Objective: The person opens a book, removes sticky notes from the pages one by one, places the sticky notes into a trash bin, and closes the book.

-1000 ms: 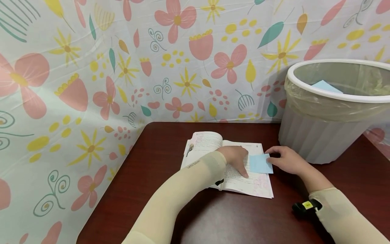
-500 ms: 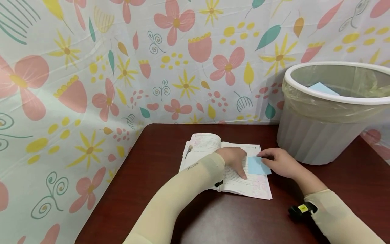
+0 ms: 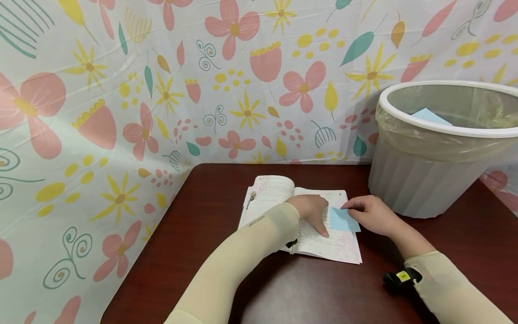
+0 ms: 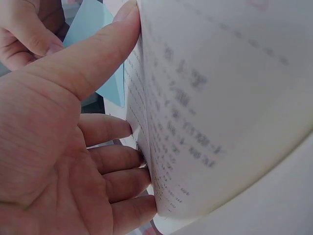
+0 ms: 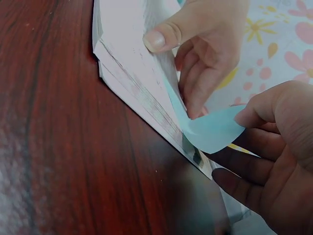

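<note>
An open book (image 3: 270, 191) with printed pages lies on the dark red-brown table. My left hand (image 3: 310, 211) rests on its right-hand page; thumb and fingers are spread and press the paper, as the left wrist view (image 4: 58, 132) also shows. Just right of that hand, a light blue sticky note (image 3: 341, 220) lies over the page and reaches past its outer edge. My right hand (image 3: 374, 216) pinches the note's outer part between thumb and fingers. In the right wrist view, the note (image 5: 215, 129) curves up from the page toward the right thumb.
A grey waste bin (image 3: 421, 175) with a white rim and clear plastic liner stands right of the book; another piece of blue paper (image 3: 430, 116) shows inside it. A floral cloth (image 3: 226, 90) hangs behind and left of the table (image 3: 202, 216).
My right fingertips have shifted left, farther over the upper right part of the blue sticky note. The left hand and the book have stayed put.
</note>
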A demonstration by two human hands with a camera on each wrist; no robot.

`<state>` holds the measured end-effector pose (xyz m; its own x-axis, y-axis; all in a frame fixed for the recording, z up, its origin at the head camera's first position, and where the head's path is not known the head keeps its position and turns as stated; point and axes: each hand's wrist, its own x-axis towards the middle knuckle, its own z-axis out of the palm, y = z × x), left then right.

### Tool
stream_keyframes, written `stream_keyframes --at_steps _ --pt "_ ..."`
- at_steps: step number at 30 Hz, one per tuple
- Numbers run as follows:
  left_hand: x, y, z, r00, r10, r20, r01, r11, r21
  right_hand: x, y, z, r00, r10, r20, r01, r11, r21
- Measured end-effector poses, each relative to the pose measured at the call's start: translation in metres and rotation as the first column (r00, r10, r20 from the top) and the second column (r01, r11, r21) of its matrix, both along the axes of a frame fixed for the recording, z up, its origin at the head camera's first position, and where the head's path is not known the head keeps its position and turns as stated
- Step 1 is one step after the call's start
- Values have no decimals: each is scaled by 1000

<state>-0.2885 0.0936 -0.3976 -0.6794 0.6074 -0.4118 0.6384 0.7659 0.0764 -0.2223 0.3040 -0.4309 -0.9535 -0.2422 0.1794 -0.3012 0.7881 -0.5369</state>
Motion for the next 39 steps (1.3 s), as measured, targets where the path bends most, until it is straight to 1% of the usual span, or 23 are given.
stream_keyframes --at_steps 6,12,18,25,32,39 --pt "0 1 0 1000 -4 -12 4 1000 -10 1 0 2 1000 3 2 -3 1000 -31" --pt "-1 2 0 1000 -5 -2 5 1000 -23 3 -1 3 1000 19 4 -18 998 -58" --pt "-1 2 -1 1000 0 0 0 1000 -13 5 -4 5 999 39 16 -38 995 -88" --pt "-1 3 -1 1000 -3 10 3 1000 -20 6 -5 4 998 62 -4 -62 991 -121" --pt "-1 2 -4 1000 -13 -9 13 1000 -19 5 -8 4 997 76 17 -72 986 -153" --pt "-1 2 -4 1000 -18 -13 18 1000 -9 7 -10 6 992 124 -7 -123 971 -203"
